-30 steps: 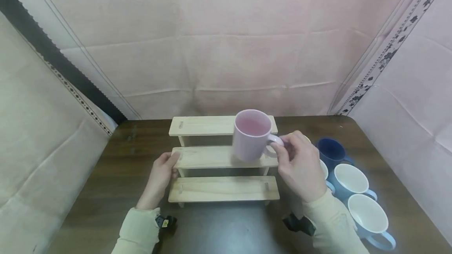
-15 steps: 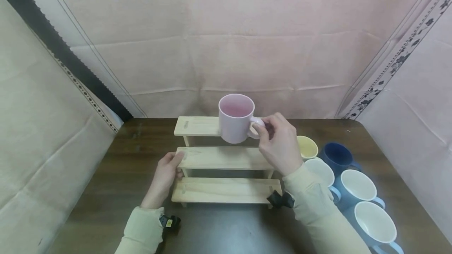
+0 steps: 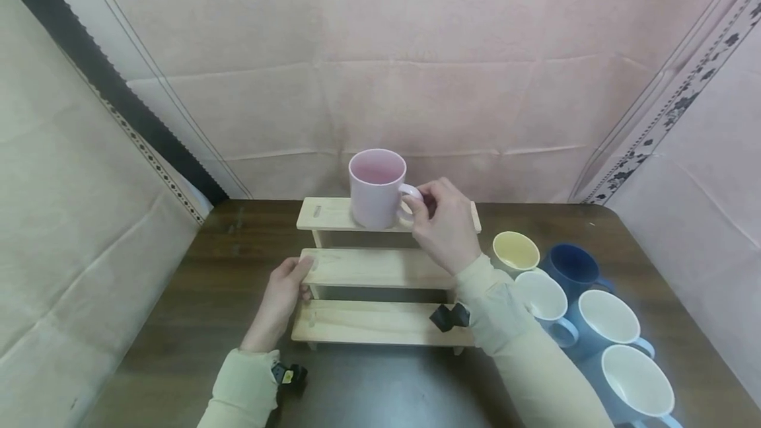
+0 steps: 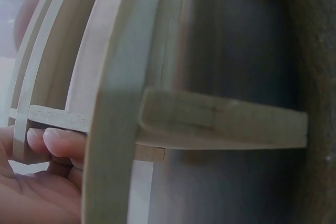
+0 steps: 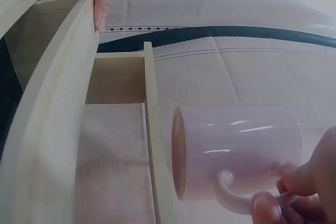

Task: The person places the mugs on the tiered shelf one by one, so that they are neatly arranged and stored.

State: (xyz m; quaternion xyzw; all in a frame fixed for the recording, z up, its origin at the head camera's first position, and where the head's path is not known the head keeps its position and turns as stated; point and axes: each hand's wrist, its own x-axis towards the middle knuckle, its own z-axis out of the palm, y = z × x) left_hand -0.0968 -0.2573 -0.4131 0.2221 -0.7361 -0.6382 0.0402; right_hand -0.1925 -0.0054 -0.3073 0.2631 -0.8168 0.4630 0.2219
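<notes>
In the head view my right hand (image 3: 442,223) pinches the handle of a pale pink mug (image 3: 376,200). The mug is upright over the top tier of a three-tier wooden shelf (image 3: 380,266), left of its middle. A thin gap separates the mug's base from the top board (image 5: 152,129) in the right wrist view. My left hand (image 3: 285,289) grips the left end of the middle board, thumb on top. Curled fingers (image 4: 65,142) show beneath that board in the left wrist view.
To the right on the dark wooden table (image 3: 148,355) stand a yellow mug (image 3: 515,253), a dark blue mug (image 3: 573,269) and several light blue mugs (image 3: 609,319) with white insides. Pale cloth (image 3: 380,71) hangs behind and on both sides.
My right hand has carried the pink mug left and away from me, from over the middle tier to over the top tier. My left hand keeps its grip on the shelf.
</notes>
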